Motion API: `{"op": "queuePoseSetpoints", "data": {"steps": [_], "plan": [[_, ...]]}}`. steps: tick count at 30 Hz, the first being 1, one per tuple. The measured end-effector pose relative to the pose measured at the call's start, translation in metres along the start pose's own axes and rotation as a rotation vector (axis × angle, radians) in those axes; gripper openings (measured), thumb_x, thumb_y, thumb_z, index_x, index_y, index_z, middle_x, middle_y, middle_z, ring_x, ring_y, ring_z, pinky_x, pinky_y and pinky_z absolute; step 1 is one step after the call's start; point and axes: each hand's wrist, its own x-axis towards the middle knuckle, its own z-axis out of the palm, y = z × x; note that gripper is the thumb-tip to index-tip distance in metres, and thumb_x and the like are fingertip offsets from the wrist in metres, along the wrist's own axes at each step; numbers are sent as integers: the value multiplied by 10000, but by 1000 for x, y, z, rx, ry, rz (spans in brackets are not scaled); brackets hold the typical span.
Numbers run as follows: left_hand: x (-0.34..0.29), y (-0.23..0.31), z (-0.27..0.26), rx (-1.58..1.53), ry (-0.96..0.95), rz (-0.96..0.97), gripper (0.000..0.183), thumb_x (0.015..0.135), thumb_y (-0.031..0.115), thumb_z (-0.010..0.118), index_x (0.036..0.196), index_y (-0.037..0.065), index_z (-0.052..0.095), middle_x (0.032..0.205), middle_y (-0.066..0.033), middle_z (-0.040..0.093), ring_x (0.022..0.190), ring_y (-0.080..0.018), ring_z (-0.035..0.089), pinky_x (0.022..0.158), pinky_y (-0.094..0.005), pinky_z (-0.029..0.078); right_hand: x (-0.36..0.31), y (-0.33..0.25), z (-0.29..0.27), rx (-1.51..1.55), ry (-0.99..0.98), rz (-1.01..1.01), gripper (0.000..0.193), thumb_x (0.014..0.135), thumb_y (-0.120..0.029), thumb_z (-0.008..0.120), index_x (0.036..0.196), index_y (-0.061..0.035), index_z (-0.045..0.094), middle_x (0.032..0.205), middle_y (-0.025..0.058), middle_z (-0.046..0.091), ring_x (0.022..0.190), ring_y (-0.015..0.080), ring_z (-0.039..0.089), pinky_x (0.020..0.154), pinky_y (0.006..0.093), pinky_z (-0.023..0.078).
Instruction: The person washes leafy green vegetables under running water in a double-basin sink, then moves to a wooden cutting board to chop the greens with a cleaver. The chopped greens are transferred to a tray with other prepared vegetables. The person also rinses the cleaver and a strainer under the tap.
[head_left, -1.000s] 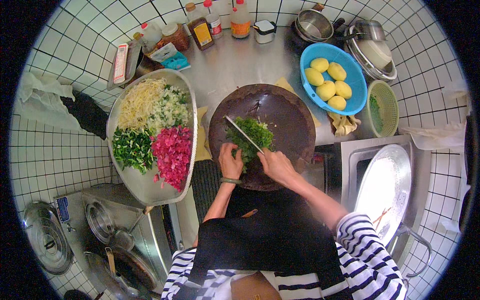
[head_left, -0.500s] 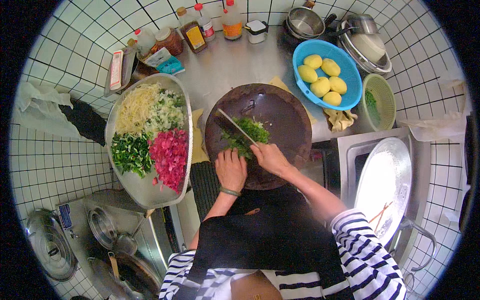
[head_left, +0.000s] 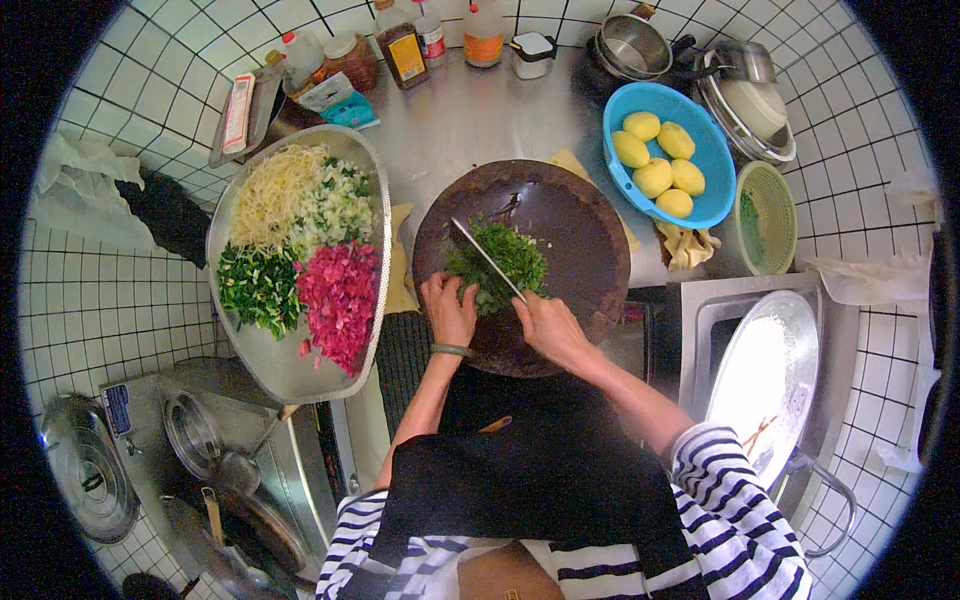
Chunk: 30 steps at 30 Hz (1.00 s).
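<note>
A vegetable tray (head_left: 268, 358) and blue potato basket (head_left: 706, 140) flank the chopping board (head_left: 590, 245), where right fingers (head_left: 526, 311) clasp the knife (head_left: 488, 261) and left fingers (head_left: 438, 288) spread against chopped greens (head_left: 518, 258).

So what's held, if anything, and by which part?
The right hand holds a knife at its handle end; the left hand is at the greens, its grip unclear.

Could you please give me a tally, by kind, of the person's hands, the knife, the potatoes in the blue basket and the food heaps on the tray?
Hands (left hand, right hand): 2
Knife: 1
Potatoes: 6
Food heaps (yellow heap, whitish heap, dark green heap, pink heap): 4
Total: 13
</note>
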Motion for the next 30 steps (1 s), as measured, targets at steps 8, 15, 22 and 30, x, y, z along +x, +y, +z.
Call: {"op": "queuePoseSetpoints", "data": {"steps": [8, 15, 22, 30], "plan": [[6, 2, -5, -164, 70, 227, 178, 772, -33, 610, 947, -10, 584, 999, -181, 573, 964, -382, 542, 811, -440, 456, -3, 0, 1, -64, 36, 61, 299, 953, -256, 504, 877, 25, 570, 670, 300, 573, 682, 492, 575, 575, 550, 454], [-11, 8, -20, 92, 74, 381, 214, 788, 30, 643, 993, -24, 616, 1050, -175, 580, 966, -358, 553, 818, -445, 479, 7, 1, 4, -72, 49, -17, 333, 964, -281, 478, 854, 19, 570, 644, 287, 585, 655, 486, 590, 576, 545, 483], [-27, 25, -12, 218, -10, 230, 411, 729, 100, 716, 1086, -39, 569, 1087, -158, 556, 1019, -341, 514, 855, -402, 470, 18, 8, 22, -114, 47, -74, 317, 953, -268, 495, 838, 15, 578, 649, 281, 589, 636, 478, 591, 560, 533, 488], [-10, 19, -1, -174, 33, 81, 181, 746, 2, 677, 911, -15, 604, 897, -176, 608, 860, -372, 586, 754, -440, 482, 0, 20, -14, 49, 133, -17, 303, 955, -255, 493, 880, 22, 590, 673, 272, 594, 649, 475, 585, 576, 534, 477]]}}
